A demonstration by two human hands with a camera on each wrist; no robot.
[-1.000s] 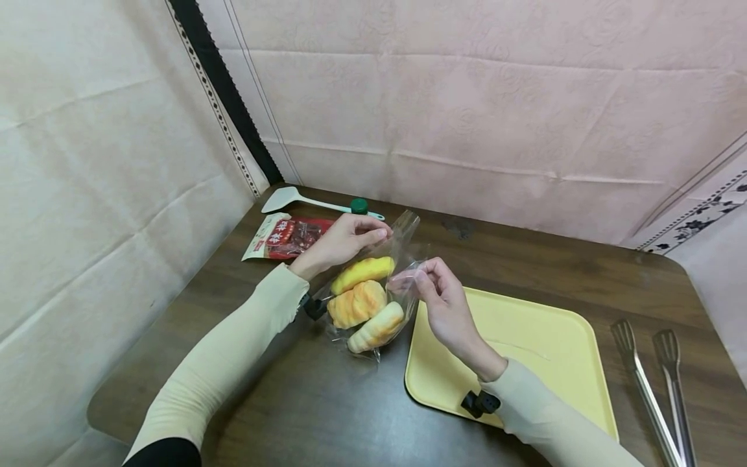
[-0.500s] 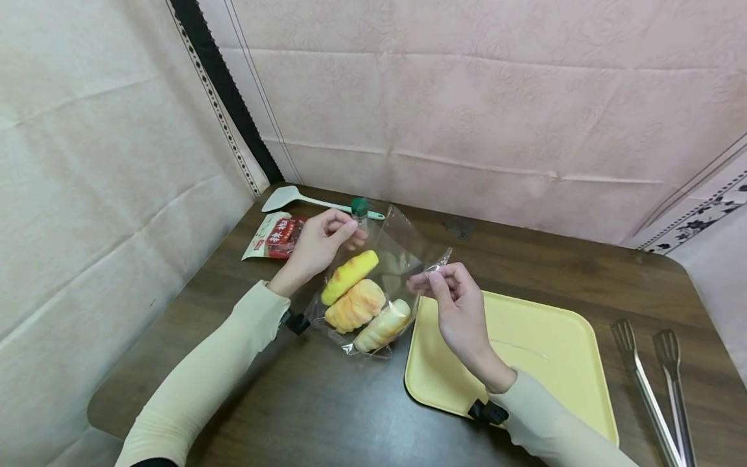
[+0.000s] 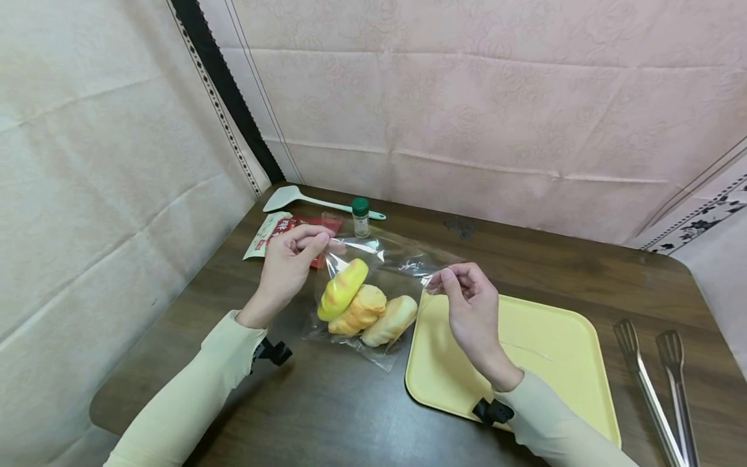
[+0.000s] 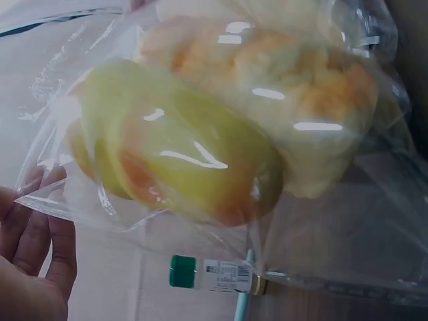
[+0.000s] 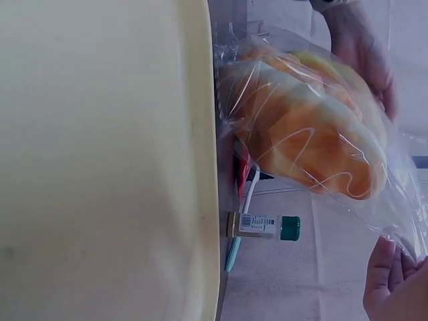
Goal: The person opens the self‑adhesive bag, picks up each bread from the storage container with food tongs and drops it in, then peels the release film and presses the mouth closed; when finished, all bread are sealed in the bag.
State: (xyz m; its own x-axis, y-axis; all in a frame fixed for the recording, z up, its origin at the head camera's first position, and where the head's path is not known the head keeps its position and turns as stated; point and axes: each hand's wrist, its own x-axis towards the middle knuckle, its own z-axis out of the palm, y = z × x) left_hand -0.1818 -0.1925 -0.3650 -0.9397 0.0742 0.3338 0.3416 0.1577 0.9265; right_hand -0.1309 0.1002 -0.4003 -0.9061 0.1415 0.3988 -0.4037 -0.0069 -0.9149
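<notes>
A clear plastic bag [image 3: 403, 263] is stretched between my two hands, its top edge spread wide. My left hand [image 3: 290, 263] pinches the left upper corner between thumb and fingers. The right upper corner is pinched by my right hand [image 3: 474, 311]. Inside the bag lie three bread rolls: a yellow one [image 3: 343, 288] at the left, an orange-brown one [image 3: 358, 310] in the middle and a pale one [image 3: 390, 320] at the right. In the left wrist view the yellow roll [image 4: 180, 147] shows close up through the film, with the left hand [image 4: 33, 247] at the bag's corner.
A yellow tray [image 3: 560, 363] lies under the right forearm, with two metal tongs or forks [image 3: 648, 383] to its right. Behind the bag stand a green-capped bottle [image 3: 360, 217], a pale spatula [image 3: 286, 198] and a red-and-white food packet [image 3: 265, 237], partly hidden by the left hand.
My left hand has moved left and my right hand slightly right, pulling the bag's top wide. The rolls have shifted inside, and the bottle behind now shows.
</notes>
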